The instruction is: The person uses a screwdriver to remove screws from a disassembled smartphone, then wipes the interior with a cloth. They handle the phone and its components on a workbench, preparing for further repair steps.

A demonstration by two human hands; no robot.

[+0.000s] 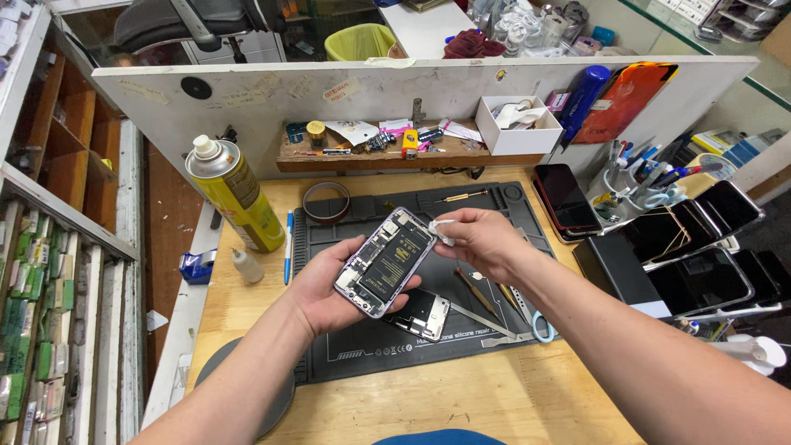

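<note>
Landmark: black mat (494, 206) on the wooden bench. Left of mat: yellow spray can (233, 194), small white bottle (245, 265), blue pen (288, 245). Tape roll (325, 200) sits on the mat's far-left corner. Above mat centre, left hand (325, 288) cups an opened phone (385, 260), fingers curled round its edges; insides face up, long axis running from near-left to far-right, top end pointing away. Right hand (480, 239) pinches a white wipe (441, 229) at the phone's far end. Another phone part (422, 314) lies on the mat under the phone. Tweezers (482, 317) lie on the mat's near-right part. Right of mat: stacked screens (700, 247).
</note>
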